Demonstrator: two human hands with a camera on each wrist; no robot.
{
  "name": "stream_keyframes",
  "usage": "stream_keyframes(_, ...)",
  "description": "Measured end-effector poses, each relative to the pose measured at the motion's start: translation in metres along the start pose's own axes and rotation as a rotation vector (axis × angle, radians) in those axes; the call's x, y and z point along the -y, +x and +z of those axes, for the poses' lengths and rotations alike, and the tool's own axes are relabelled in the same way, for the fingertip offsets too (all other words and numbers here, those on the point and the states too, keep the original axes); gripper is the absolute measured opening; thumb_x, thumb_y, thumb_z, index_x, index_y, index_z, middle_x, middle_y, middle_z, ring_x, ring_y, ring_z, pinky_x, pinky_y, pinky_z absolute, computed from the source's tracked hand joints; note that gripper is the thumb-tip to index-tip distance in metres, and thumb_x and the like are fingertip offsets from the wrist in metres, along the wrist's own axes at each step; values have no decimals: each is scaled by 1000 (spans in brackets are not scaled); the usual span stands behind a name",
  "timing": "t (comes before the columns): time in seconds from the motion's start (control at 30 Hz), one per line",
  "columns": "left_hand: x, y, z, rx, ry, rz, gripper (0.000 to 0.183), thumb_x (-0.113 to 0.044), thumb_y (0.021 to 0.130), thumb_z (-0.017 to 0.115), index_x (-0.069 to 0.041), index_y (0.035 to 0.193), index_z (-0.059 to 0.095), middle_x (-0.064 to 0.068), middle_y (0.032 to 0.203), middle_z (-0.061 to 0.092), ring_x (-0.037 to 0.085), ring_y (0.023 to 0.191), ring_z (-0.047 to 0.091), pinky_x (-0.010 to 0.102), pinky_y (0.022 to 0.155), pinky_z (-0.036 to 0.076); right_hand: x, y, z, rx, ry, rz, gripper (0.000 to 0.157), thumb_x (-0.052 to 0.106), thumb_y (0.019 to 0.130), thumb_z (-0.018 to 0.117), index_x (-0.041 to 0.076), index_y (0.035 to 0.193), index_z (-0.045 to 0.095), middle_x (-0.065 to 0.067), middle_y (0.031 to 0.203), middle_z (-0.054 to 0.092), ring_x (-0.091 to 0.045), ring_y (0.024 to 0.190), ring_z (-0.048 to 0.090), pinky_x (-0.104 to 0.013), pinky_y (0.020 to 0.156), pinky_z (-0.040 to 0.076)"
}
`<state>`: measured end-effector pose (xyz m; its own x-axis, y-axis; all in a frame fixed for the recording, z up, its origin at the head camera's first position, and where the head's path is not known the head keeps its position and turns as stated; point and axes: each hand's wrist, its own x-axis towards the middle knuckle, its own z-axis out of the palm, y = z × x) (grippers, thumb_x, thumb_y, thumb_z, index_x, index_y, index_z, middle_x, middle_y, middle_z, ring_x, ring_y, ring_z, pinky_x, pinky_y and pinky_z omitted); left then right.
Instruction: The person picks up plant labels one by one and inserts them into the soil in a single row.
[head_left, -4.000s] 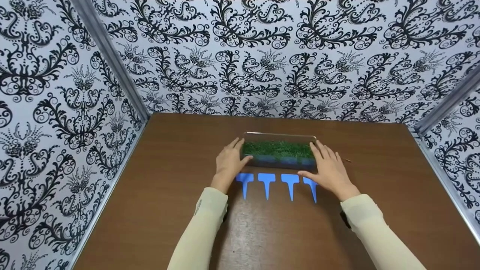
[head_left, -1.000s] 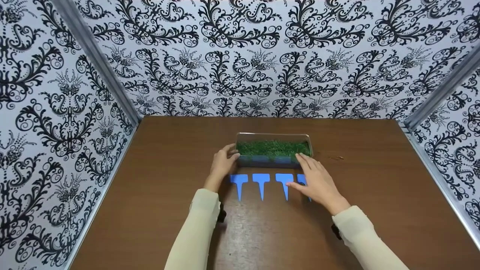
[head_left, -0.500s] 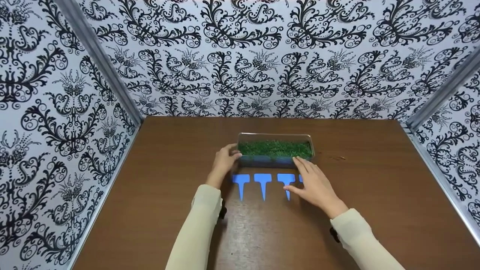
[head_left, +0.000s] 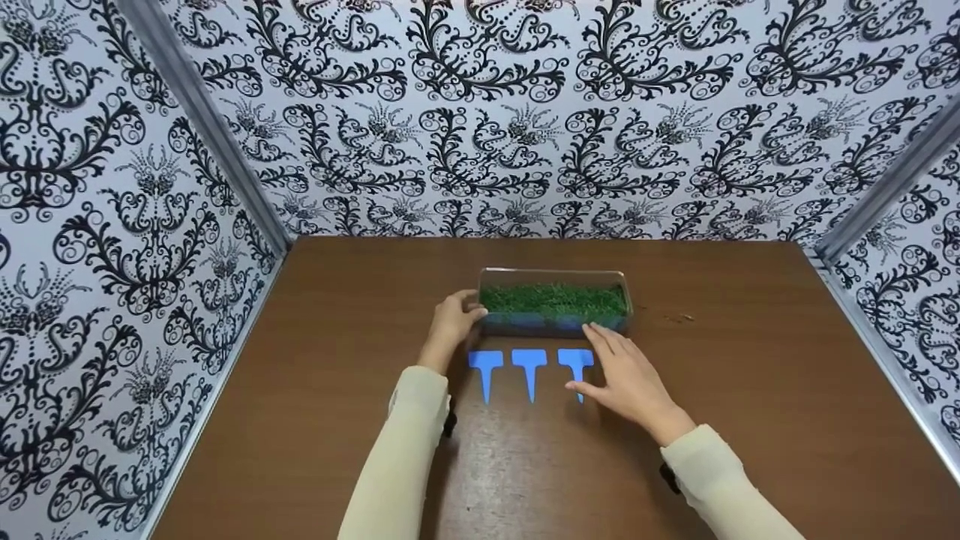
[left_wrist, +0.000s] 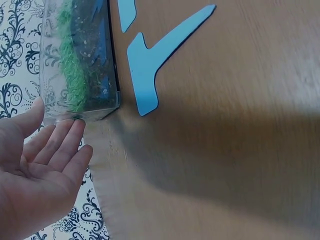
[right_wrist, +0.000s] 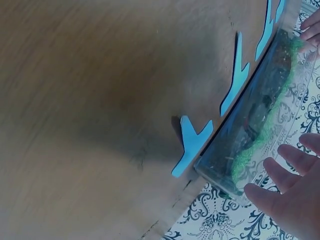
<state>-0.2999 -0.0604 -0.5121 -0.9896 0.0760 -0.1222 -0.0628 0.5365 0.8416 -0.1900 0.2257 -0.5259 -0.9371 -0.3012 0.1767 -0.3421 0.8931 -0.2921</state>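
Brown table [head_left: 337, 337], patterned walls [head_left: 517, 135], hands [head_left: 454, 320] [head_left: 632, 375] apart, fingers relaxed, by the grassy box [head_left: 525, 326]

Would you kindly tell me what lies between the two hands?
The head view shows a clear box of grass between the left hand and right hand, with blue tags in front.

The left arm [head_left: 394, 469] and right arm [head_left: 731, 484] reach forward in pale sleeves [head_left: 420, 394]. The left grip [head_left: 453, 321] faces inward, fingers loosely bent, thumb apart; the right grip [head_left: 628, 376] extends its fingers forward, thumb out toward the left.
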Motion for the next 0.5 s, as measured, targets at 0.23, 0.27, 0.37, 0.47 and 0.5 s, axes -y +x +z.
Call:
stream_keyframes(0.23, 0, -1, 0, -9, 10, 3, 46, -16, 97, 65, -7, 141, 55, 14, 125, 71, 28, 120, 65, 42, 101, 52, 1, 0, 0, 14, 6, -8, 99, 67, 84, 64, 7, 156, 33, -18, 158, 39, -38, 144, 40, -57, 117, 32)
stream_keyframes(0.27, 0, -1, 0, -11, 12, 5, 46, -15, 97, 65, -7, 141, 56, 14, 124, 71, 28, 120, 65, 41, 101, 52, 2, 1, 0, 14, 8, -9, 98, 66, 85, 65, 7, 156, 33, -18, 158, 39, -38, 144, 40, -57, 117, 32)
stream_keyframes(0.37, 0, -1, 0, -11, 6, 6, 46, -15, 97, 65, -6, 141, 55, 15, 124, 71, 28, 120, 65, 41, 100, 53, 2, 1, 1, 13, 19, -10, 95, 60, 85, 69, 7, 155, 33, -18, 158, 39, -38, 144, 40, -57, 117, 33)
stream_keyframes(0.47, -1, -1, 0, -7, 2, 12, 46, -14, 97, 65, -5, 141, 55, 15, 124, 71, 29, 120, 66, 41, 100, 53, 3, 1, 2, 12, 27, -9, 94, 57, 85, 72, 6, 155, 34, -18, 157, 40, -38, 143, 41, -57, 117, 33)
stream_keyframes(0.5, -1, -1, 0, -7, 2, 10, 46, -14, 97, 65, -5, 141, 55, 16, 124, 71, 29, 120, 66, 41, 100, 53, 3, 1, 2, 11, 31, -10, 94, 57, 84, 72, 6, 155, 34, -18, 157, 40, -39, 143, 41, -57, 117, 33)
